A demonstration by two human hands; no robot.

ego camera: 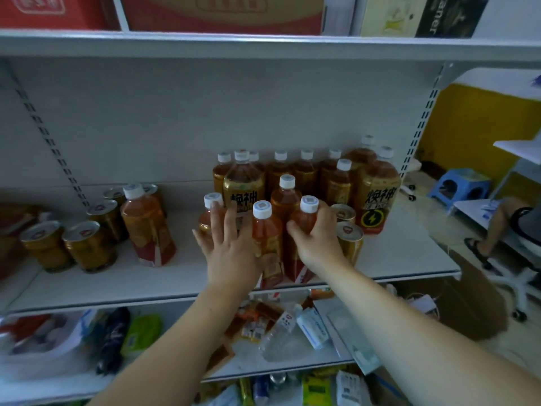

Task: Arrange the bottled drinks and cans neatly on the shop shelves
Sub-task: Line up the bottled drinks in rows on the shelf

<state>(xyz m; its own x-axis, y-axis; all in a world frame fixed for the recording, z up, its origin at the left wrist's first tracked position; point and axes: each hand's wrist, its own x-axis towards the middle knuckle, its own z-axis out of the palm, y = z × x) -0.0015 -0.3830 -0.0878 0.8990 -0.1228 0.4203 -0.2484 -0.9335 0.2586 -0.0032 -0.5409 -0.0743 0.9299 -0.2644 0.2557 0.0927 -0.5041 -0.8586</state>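
Observation:
A cluster of amber drink bottles with white caps stands on the white middle shelf point(409, 259), right of centre. My left hand point(231, 253) lies with spread fingers against the left side of the front row, covering a small bottle point(206, 218) and touching the middle front bottle point(265, 230). My right hand point(317, 238) wraps around the right front bottle point(304, 218). Two gold cans point(349, 238) stand just right of that hand. Larger gold-labelled bottles point(377, 194) fill the back rows. Further left stand a lone bottle point(146, 227) and several gold cans point(87, 244).
The shelf above holds red cartons point(222, 13). The lower shelf point(292, 358) carries mixed packets, a clear bottle and small boxes. To the right are a blue stool point(459, 186), a brown cardboard box point(468, 306) and a seated person's leg point(491, 230) by a wheeled chair.

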